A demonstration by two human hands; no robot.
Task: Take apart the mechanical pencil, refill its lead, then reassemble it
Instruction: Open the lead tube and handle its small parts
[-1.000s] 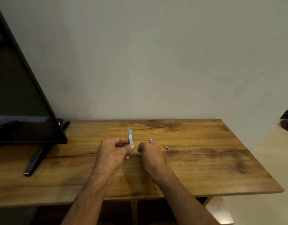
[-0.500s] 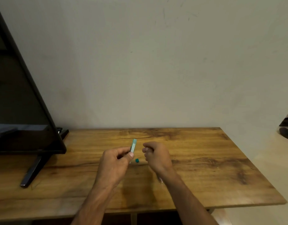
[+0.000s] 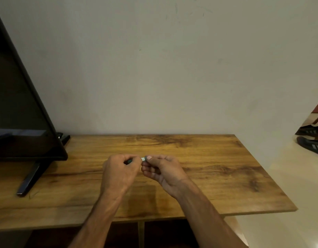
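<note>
A thin teal lead case [image 3: 142, 159] is held level just above the wooden table [image 3: 217, 167], and only a short pale stretch of it shows between my hands. My left hand [image 3: 120, 169] is closed around its left part, where a bit of teal shows between the fingers. My right hand [image 3: 161, 169] pinches its right end with thumb and forefinger. The two hands almost touch. No pencil parts show on the table; whether my hands hide any I cannot tell.
A black monitor [image 3: 20, 113] leans at the left, with its stand foot [image 3: 29, 179] reaching toward the front of the table. A plain wall rises behind. Right of the table's edge are pale floor and dark footwear [image 3: 312, 145].
The teal case was tilted upright in my left hand; now it lies level, and my right hand has closed on its end. The small teal cap that lay on the table is no longer in sight.
</note>
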